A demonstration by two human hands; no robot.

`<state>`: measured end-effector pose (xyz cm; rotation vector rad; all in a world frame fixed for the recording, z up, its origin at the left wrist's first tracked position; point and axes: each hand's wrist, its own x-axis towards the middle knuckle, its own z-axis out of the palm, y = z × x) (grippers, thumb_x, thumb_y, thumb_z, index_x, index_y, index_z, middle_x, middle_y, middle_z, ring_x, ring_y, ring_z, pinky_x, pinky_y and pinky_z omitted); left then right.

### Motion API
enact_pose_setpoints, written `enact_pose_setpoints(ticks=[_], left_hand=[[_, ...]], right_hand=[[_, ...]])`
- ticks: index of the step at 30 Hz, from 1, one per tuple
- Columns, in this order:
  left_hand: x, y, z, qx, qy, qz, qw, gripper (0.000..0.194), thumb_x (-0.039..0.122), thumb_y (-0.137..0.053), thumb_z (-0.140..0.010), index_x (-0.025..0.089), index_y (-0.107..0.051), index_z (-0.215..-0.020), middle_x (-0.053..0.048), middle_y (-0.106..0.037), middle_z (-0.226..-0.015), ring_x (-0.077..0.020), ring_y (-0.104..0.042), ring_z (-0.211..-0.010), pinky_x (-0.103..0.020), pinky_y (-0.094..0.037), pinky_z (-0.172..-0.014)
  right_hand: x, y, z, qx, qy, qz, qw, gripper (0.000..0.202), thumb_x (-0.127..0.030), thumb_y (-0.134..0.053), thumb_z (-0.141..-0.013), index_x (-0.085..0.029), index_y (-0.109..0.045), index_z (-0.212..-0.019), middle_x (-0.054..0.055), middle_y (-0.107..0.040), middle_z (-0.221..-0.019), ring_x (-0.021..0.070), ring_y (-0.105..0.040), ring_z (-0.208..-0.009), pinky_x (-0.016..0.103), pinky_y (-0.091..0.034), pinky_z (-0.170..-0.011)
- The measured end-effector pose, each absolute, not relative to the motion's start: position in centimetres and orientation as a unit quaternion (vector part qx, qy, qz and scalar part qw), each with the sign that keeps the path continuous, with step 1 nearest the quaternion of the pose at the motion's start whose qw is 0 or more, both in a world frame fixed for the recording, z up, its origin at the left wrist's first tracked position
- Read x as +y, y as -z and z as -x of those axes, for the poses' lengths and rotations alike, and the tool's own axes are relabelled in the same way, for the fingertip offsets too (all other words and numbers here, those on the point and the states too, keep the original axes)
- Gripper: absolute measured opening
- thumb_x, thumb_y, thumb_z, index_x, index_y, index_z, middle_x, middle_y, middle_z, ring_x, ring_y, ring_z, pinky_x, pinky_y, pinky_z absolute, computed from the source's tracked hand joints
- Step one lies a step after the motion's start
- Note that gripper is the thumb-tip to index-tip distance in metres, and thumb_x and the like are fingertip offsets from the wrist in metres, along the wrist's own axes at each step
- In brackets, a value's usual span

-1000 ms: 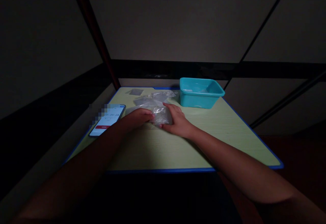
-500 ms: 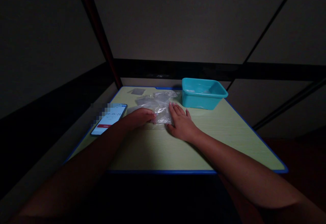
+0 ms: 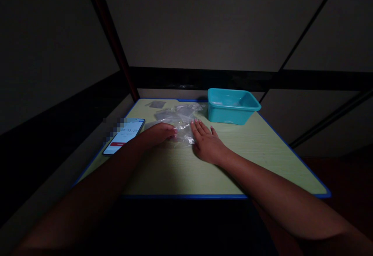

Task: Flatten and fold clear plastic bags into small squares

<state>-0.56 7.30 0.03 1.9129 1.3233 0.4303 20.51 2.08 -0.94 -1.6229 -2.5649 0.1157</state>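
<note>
Clear plastic bags (image 3: 185, 130) lie crinkled in the middle of the table, overlapping one another. My left hand (image 3: 160, 133) has its fingers closed on the left side of the nearest plastic bag, thumb on top. At the bag's right edge, my right hand (image 3: 206, 141) lies with its fingers stretched out, the fingertips touching the plastic. Behind the near bag, more clear plastic (image 3: 186, 110) reaches toward the back edge.
A turquoise basket (image 3: 225, 115) stands at the table's back right. A phone (image 3: 124, 135) with a lit screen lies at the left edge, beside my left forearm. Small flat clear pieces (image 3: 157, 104) rest at the back left. The table (image 3: 180, 174) has a blue rim.
My right hand has shifted slightly left and toward me. The near plastic bag has changed its creases under the hands. My left hand has barely moved.
</note>
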Motion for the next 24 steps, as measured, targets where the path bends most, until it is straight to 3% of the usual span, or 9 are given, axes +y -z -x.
enact_pose_setpoints(ticks=[15, 21, 24], left_hand=[[7.9, -0.3, 1.5, 0.564, -0.17, -0.699, 0.406, 0.033, 0.048, -0.05, -0.074, 0.017, -0.06, -0.066, 0.004, -0.042, -0.048, -0.0119, -0.036, -0.047, -0.026, -0.027, -0.048], [7.9, -1.3, 2.3, 0.576, -0.124, -0.702, 0.399, 0.028, 0.041, -0.053, -0.071, 0.017, -0.058, -0.058, 0.002, -0.048, -0.048, -0.0122, -0.04, -0.047, -0.026, -0.03, -0.05], [7.8, -1.6, 2.3, 0.579, -0.122, -0.705, 0.391, 0.034, 0.046, -0.05, -0.074, 0.017, -0.059, -0.059, 0.002, -0.048, -0.045, -0.0128, -0.041, -0.046, -0.026, -0.031, -0.051]], right_hand=[[2.1, 1.1, -20.0, -0.856, -0.037, 0.511, 0.073, 0.072, -0.03, -0.041, -0.088, -0.011, -0.009, -0.15, 0.016, -0.003, -0.156, 0.0264, -0.007, -0.143, 0.055, -0.018, -0.109], [2.3, 1.5, -20.1, -0.867, -0.036, 0.49, 0.08, 0.067, -0.03, -0.04, -0.089, -0.018, -0.014, -0.15, 0.014, -0.002, -0.156, 0.0265, -0.007, -0.143, 0.056, -0.019, -0.108], [2.3, 1.7, -20.0, -0.876, -0.039, 0.474, 0.08, 0.064, -0.028, -0.038, -0.09, -0.019, -0.018, -0.149, 0.013, -0.002, -0.156, 0.0251, -0.008, -0.143, 0.055, -0.021, -0.108]])
